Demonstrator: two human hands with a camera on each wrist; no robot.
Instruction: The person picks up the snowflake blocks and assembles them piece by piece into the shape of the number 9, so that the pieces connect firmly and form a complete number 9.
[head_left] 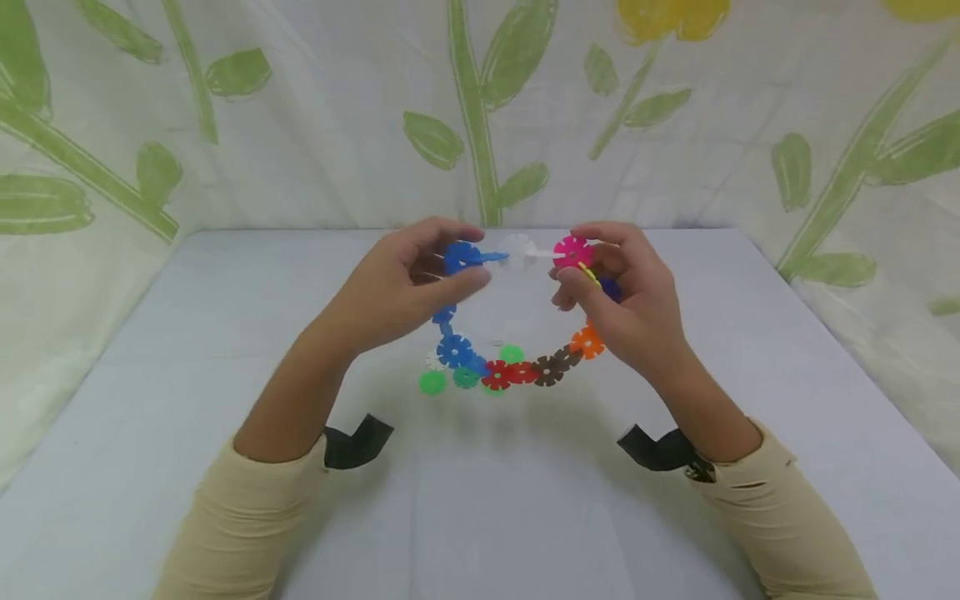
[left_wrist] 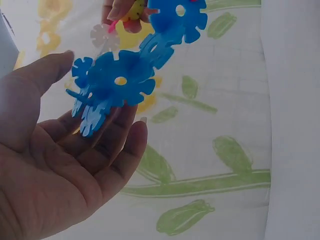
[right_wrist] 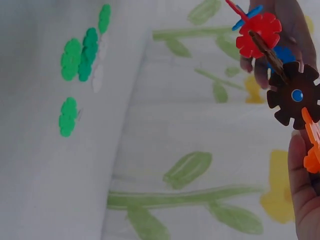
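Note:
A chain of interlocked plastic snowflake discs [head_left: 517,371] hangs in a loop between both hands above the grey table [head_left: 225,333]. My left hand [head_left: 476,257] holds a blue disc [head_left: 461,256] at the loop's upper left between thumb and fingers. In the left wrist view the blue disc [left_wrist: 120,80] lies against the fingers [left_wrist: 120,145]. My right hand [head_left: 568,267] pinches the pink disc [head_left: 573,252] at the upper right. A white disc [head_left: 517,248] joins the two ends. Red [right_wrist: 259,32], brown [right_wrist: 294,95] and orange [right_wrist: 312,145] discs hang by my right fingers [right_wrist: 300,190].
Loose green discs [head_left: 432,382] lie on the table under the loop, also seen as green discs [right_wrist: 72,60] in the right wrist view. A leaf-printed cloth [head_left: 300,125] walls the table on three sides. Black straps [head_left: 356,440] sit at both wrists.

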